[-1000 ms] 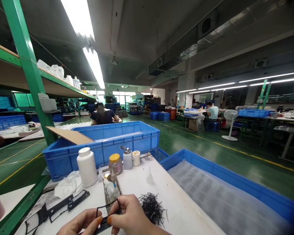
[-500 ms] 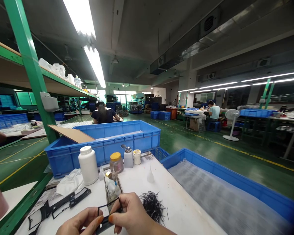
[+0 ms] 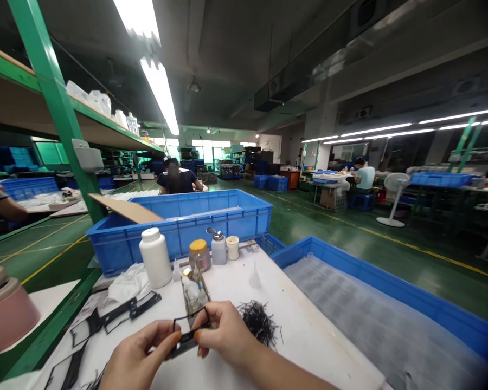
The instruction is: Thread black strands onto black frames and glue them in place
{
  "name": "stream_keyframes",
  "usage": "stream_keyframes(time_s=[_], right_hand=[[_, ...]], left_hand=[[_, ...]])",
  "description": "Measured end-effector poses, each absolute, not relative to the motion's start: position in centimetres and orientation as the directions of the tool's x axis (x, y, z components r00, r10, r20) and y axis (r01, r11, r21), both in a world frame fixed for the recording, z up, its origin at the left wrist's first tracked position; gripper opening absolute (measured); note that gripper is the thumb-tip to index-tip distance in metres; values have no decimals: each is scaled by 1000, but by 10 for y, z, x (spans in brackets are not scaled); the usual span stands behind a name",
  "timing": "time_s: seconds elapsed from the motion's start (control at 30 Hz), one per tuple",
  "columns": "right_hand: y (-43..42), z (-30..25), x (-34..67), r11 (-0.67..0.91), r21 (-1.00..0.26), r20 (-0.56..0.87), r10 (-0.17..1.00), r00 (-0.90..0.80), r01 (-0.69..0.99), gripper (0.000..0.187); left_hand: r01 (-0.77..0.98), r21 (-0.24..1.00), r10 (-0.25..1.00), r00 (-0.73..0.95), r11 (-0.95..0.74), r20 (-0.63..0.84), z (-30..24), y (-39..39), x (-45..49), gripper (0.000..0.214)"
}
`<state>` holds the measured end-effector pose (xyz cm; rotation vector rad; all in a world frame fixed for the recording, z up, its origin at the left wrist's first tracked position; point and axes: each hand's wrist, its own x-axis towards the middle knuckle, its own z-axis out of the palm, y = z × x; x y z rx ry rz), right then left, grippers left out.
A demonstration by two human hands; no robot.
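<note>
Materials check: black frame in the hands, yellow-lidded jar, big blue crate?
The thin black rectangular frame looks like matte flexible plastic or rubber, given its slim, dull strip; can't tell which. The yellow-lidded jar looks like clear glass or plastic, glossy and see-through. The blue ribbed crate looks like moulded plastic, with a smooth satin finish.

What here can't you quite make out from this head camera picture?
Head view:
Part of the black frame, hidden by the left hand and right hand.
The contents of the yellow-lidded jar, too small to tell.
The single pieces in the black strip pile, too small.
Whatever lies in the blue crate, blurred under a grey sheet.
</note>
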<state>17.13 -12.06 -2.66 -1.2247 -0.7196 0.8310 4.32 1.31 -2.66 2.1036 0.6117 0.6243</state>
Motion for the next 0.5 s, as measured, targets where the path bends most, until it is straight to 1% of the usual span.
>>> stream_keyframes(time_s=[0.1, 0.2, 0.4, 0.5], right_hand=[[-124, -26, 171, 127, -985, 47, 853, 521, -119, 15], [-127, -26, 172, 131, -990, 87, 861, 501, -54, 14], [-130, -25, 173, 113, -993, 116, 875, 469, 36, 9], [-131, -22, 173, 91, -995, 93, 889, 448, 27, 11]], left_hand=[[202, 844, 589, 793, -497, 157, -14, 3, 39, 35], [172, 873, 578, 803, -457, 145, -7, -2, 40, 28], [100, 935, 601, 788, -341, 135, -8, -5, 40, 23], [65, 972, 601, 795, -226, 86, -6, -5, 39, 24]])
